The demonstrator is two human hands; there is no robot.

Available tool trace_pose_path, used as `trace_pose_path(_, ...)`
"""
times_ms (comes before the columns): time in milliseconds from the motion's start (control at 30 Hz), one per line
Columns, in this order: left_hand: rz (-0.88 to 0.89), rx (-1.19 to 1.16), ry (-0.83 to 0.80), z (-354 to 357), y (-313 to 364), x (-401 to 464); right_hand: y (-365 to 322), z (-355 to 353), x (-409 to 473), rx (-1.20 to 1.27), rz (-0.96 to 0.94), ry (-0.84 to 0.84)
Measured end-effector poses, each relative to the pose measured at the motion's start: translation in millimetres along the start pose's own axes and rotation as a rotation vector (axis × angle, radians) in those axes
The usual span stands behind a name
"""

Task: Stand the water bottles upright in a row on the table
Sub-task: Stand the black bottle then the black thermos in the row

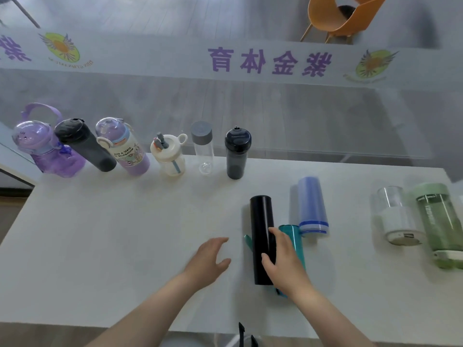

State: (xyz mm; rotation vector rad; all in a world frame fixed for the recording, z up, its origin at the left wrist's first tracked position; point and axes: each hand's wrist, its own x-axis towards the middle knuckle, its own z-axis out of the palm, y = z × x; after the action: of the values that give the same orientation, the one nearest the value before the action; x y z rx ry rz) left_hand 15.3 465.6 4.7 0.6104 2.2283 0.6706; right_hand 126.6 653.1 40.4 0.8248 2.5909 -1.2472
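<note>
Several bottles stand upright in a row along the table's far edge, from a purple bottle [47, 149] at the left to a dark lidded bottle [236, 152] at the right. A black cylindrical bottle [261, 229] lies on its side near the middle. My right hand [285, 261] is wrapped around its lower half. Beside it, a teal bottle [297, 244] lies partly hidden under that hand. A blue bottle [313, 206] lies just beyond. My left hand [208, 261] hovers open over the bare table to the left of the black bottle.
A clear bottle with a white base [397, 216] and a green bottle [441, 224] lie at the right of the white table [112, 234]. A glass wall with purple lettering runs behind the table. An orange chair [335, 16] stands beyond it.
</note>
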Motion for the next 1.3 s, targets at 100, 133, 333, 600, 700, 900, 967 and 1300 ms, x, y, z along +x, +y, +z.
trace_pose_path(100, -0.037, -0.183, -0.065, 13, 22, 1, 3, 6, -9, 0.024, 0.032, -0.017)
trace_pose_path(133, -0.060, -0.233, -0.093, 17, 28, 2, 3, 7, -11, 0.046, 0.059, -0.021)
trace_pose_path(333, -0.136, -0.487, -0.237, 35, 48, 0, 4, 11, -14, 0.104, 0.151, -0.096)
trace_pose_path(600, -0.146, -0.593, -0.189, 34, 56, -7, 6, 12, -16, 0.247, 0.154, -0.099)
trace_pose_path(700, -0.147, -0.638, -0.183, 23, 56, -13, 6, 11, -21, 0.330, 0.118, -0.085)
trace_pose_path(900, -0.147, -0.672, -0.157, -8, 66, -22, 5, 1, -21, 0.181, -0.125, -0.080)
trace_pose_path(967, -0.144, -0.693, -0.132, -17, 73, -23, 3, -3, -20, -0.012, -0.272, -0.078)
trace_pose_path(1300, -0.059, -0.632, 0.004, -61, 102, -29, -28, -26, -4, 0.005, -0.430, 0.149)
